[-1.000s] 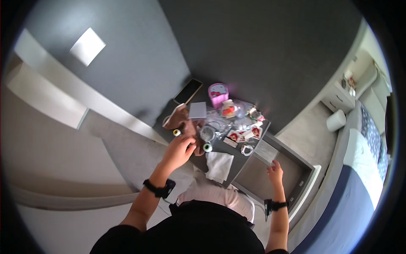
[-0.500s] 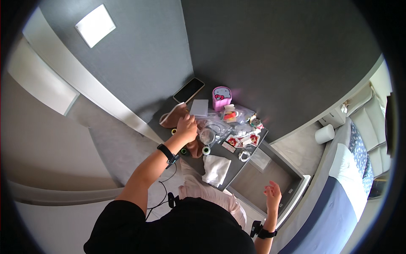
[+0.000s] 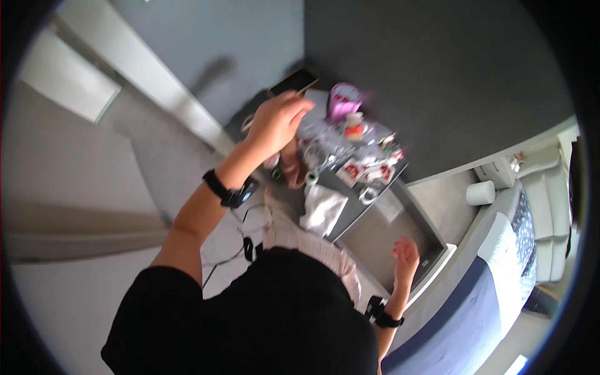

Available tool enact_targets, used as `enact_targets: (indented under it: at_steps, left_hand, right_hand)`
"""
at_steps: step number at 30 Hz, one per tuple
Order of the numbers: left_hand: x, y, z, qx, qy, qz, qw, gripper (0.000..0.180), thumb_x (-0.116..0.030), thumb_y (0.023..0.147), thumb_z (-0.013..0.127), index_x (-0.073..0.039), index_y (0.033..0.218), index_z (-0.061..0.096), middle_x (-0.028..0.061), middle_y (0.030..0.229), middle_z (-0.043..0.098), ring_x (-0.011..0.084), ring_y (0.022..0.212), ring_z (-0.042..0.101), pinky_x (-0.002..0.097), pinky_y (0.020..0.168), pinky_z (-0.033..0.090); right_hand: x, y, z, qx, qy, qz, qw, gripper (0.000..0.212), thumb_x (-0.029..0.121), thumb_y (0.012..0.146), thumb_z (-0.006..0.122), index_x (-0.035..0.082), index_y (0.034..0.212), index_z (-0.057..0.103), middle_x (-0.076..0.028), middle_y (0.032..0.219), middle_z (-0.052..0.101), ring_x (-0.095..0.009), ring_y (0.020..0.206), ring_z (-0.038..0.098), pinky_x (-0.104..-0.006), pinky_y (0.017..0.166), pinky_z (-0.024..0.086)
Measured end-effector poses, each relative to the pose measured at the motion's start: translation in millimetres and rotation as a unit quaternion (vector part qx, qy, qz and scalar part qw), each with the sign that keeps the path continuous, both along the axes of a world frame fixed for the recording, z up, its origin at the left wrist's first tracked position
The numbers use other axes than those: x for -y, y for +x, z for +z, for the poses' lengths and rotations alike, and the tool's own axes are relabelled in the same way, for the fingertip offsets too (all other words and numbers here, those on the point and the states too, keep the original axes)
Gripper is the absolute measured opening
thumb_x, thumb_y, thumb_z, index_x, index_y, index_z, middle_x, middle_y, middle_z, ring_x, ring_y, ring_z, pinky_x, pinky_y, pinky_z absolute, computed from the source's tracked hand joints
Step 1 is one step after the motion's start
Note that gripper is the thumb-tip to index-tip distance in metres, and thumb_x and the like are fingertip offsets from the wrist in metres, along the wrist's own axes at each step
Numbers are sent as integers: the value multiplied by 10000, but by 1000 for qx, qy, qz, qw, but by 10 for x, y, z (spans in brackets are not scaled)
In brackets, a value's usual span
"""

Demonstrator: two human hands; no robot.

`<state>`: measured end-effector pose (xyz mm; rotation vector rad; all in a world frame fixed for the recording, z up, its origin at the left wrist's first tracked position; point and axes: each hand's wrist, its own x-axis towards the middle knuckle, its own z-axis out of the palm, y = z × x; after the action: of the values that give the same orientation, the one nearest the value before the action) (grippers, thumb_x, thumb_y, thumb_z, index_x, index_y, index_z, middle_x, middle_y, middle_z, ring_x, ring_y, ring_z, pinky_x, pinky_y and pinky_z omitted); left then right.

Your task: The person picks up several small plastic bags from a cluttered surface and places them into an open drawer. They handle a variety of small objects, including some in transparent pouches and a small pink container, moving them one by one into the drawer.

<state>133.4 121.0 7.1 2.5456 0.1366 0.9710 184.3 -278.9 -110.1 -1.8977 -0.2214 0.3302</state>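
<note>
My left hand [image 3: 278, 122] is raised above the small dark table [image 3: 300, 206], fingers pinched together. From its fingertips a thin brownish stick [image 3: 308, 86] sticks out; its exact kind is blurred. Below that hand lie a brown leather-like item [image 3: 292, 170], partly hidden by the wrist, and clear plastic packaging [image 3: 328, 147]. My right hand [image 3: 406, 257] hovers over the pulled-out drawer [image 3: 375, 240], its fingers loosely bent and apart, with nothing seen in them. A crumpled white cloth [image 3: 324, 209] lies at the table's near edge, beside a small round roll [image 3: 311, 178].
A pink cat-shaped container [image 3: 345, 100] and a black phone [image 3: 294, 82] sit at the back, by the grey walls. Red-and-white cards [image 3: 353, 172] and a coiled white cable [image 3: 369, 195] lie near the drawer. A bed [image 3: 462, 300] stands on the right.
My left hand has lifted off the brown item and the thin stick now shows in its fingers. The view has shifted, so the table sits higher. My right hand stays over the drawer.
</note>
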Motion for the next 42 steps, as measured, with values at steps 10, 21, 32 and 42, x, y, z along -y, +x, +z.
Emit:
enact_targets:
  at_steps: [10, 21, 32, 42]
  left_hand:
    - [464, -183, 224, 32, -59, -232, 970, 114, 50, 636, 574, -38, 706, 549, 49, 701, 527, 183, 639, 544, 278, 543, 437]
    - [975, -345, 87, 13, -168, -431, 887, 96, 13, 648, 577, -30, 713, 521, 55, 806, 535, 221, 813, 545, 422, 889, 381]
    - [1095, -280, -62, -111, -34, -343, 932, 83, -24, 609, 589, -55, 683, 565, 43, 873, 555, 214, 873, 524, 365, 809, 413]
    - [1024, -293, -50, -143, -58, -289, 945, 122, 27, 618, 550, -41, 719, 563, 48, 715, 563, 219, 691, 534, 330, 608, 437]
  right_hand:
    - [-512, 86, 467, -24, 45, 98, 994, 220, 94, 830, 465, -9, 1018, 512, -63, 810, 567, -92, 690, 525, -217, 627, 437]
    - [-565, 15, 778, -177, 217, 162, 946, 214, 87, 819, 472, -60, 973, 483, -89, 787, 561, -137, 660, 531, -240, 618, 431]
    - [-134, 200, 266, -136, 137, -11, 981, 37, -11, 779, 463, -3, 799, 492, -59, 672, 549, -83, 525, 474, -192, 476, 384]
    - [151, 618, -766, -221, 67, -168, 958, 36, 17, 753, 463, 7, 777, 489, -65, 629, 552, -85, 463, 457, -202, 413, 369]
